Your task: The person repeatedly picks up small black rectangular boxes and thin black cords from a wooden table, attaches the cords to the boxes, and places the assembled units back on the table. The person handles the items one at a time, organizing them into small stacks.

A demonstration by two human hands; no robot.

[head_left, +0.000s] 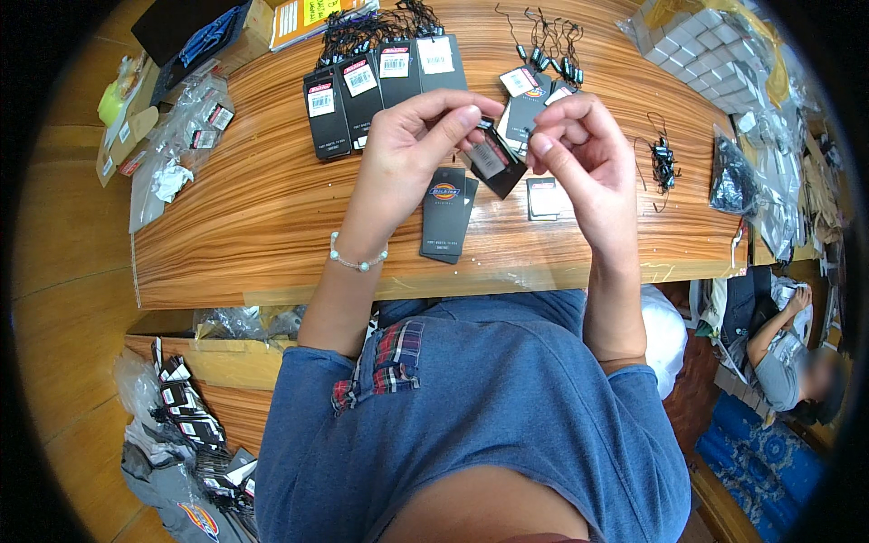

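Note:
Above the near part of the table, my left hand [407, 154] pinches a small black hang tag [501, 172] by its upper end, thumb against fingers. The tag hangs tilted and bears a pale label. My right hand [593, 167] is closed in a pinch close beside it; a tiny dark bit shows at its fingertips, too small to name. Below the held tag lie dark grey printed hang tags [444, 217], one overlapping another. A small stack of white labels [543, 197] lies under my right hand. Beyond it, more grey tags [523, 116] sit partly hidden behind my fingers.
Finished-looking tags with black cords [348, 104] fan out at the far left. Loose black cords [665, 163] lie at right beside a bag of black pieces [733, 176]. Small white boxes [697, 41] fill the far right corner. Another person [783, 353] sits at right.

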